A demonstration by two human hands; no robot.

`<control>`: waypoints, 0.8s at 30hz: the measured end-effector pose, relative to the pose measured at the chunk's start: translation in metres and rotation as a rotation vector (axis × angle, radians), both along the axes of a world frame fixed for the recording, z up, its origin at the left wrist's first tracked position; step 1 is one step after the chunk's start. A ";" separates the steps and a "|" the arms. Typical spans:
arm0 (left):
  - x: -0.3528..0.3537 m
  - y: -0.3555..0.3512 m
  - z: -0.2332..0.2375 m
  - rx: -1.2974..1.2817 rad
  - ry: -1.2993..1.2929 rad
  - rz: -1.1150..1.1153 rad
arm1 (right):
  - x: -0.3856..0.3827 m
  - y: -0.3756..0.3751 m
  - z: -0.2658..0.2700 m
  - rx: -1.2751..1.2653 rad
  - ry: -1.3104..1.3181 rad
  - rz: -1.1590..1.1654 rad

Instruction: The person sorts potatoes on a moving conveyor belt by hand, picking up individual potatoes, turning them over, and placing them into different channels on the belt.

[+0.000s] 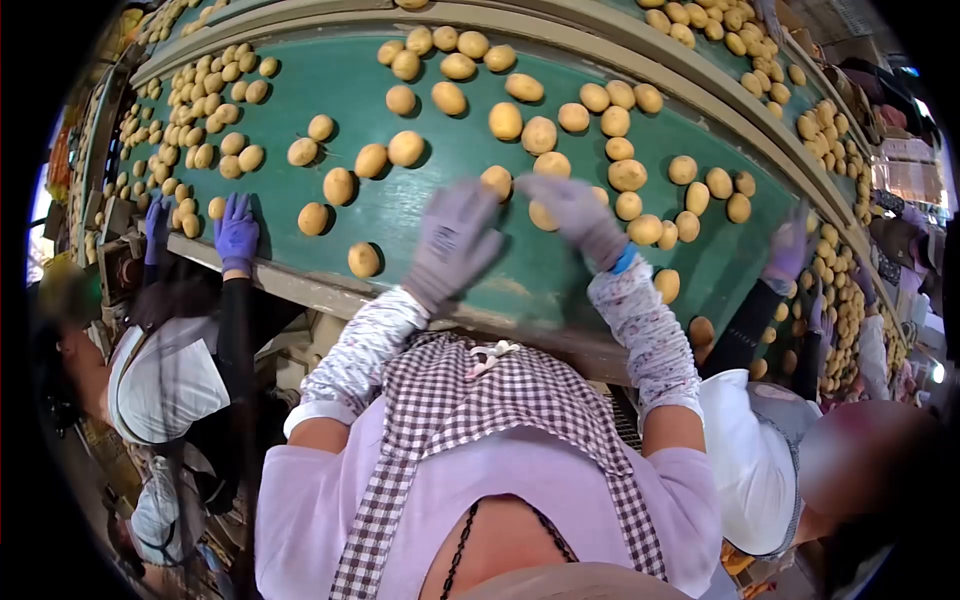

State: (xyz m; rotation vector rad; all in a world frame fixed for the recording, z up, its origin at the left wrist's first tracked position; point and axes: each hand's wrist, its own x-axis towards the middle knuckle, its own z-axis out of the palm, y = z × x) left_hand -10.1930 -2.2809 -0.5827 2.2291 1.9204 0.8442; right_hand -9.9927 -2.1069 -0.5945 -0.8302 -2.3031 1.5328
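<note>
My left hand (455,243), in a grey glove, reaches palm down over the green conveyor belt (500,285). Its thumb stands apart from the stretched fingers, and the fingertips come right up to a yellow potato (496,181). To the right, my right hand (580,215) wears a matching glove, with a blue band (623,261) at the wrist. Its fingers point left, slightly blurred, and overlap another potato (542,216) that shows partly beneath them. A further potato (551,165) lies just beyond the right fingers.
Potatoes lie scattered over the belt, with a dense group (200,105) at the left. A wooden edge (330,293) runs along the near side. A co-worker's purple-gloved hand (236,232) rests at the left; another person's gloved hand (790,245) reaches in from the right.
</note>
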 end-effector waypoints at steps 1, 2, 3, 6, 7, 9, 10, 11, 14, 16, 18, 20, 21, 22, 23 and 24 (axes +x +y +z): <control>0.014 0.001 -0.001 -0.092 -0.191 -0.035 | -0.010 0.013 0.003 -0.069 0.087 -0.329; 0.019 -0.002 -0.006 -0.069 -0.145 -0.125 | -0.015 0.026 0.036 0.196 -0.012 -0.479; 0.019 -0.007 -0.014 -0.042 -0.100 -0.212 | -0.007 0.057 -0.002 0.808 -0.344 -0.563; 0.001 -0.010 -0.027 -0.204 0.003 -0.199 | -0.031 0.040 0.004 0.541 -0.502 -0.251; -0.011 -0.010 -0.028 -0.203 -0.002 -0.188 | -0.035 0.031 -0.006 0.543 -0.362 -0.047; -0.056 -0.014 -0.036 -0.316 0.057 0.014 | -0.053 0.025 0.026 0.307 -0.186 0.030; -0.085 -0.022 -0.055 -0.265 0.098 0.103 | -0.062 0.042 0.040 0.031 -0.156 -0.083; -0.115 -0.034 -0.073 -0.217 0.140 0.192 | -0.070 0.060 0.042 -0.250 -0.126 -0.196; -0.185 -0.063 -0.067 -0.259 0.289 0.441 | -0.069 0.141 -0.040 0.798 -0.346 -0.183; -0.222 -0.078 -0.069 -0.263 0.301 0.532 | -0.099 0.134 -0.078 0.847 -0.453 -0.176; -0.236 -0.074 -0.081 -0.163 0.209 0.589 | -0.175 0.045 -0.053 0.627 -0.408 -0.373; -0.232 -0.063 -0.074 -0.005 0.051 0.605 | -0.214 -0.032 -0.054 0.780 -0.382 -0.273; -0.224 -0.051 -0.063 -0.024 -0.031 0.555 | -0.223 -0.067 -0.065 0.795 -0.302 -0.193; -0.215 -0.042 -0.060 -0.047 -0.118 0.499 | -0.228 -0.093 -0.039 0.646 -0.357 0.126; -0.207 -0.033 -0.059 -0.066 -0.203 0.442 | -0.231 -0.114 -0.012 0.487 -0.399 0.439; -0.196 -0.028 -0.058 -0.088 -0.253 0.384 | -0.223 -0.132 -0.013 0.415 -0.358 0.540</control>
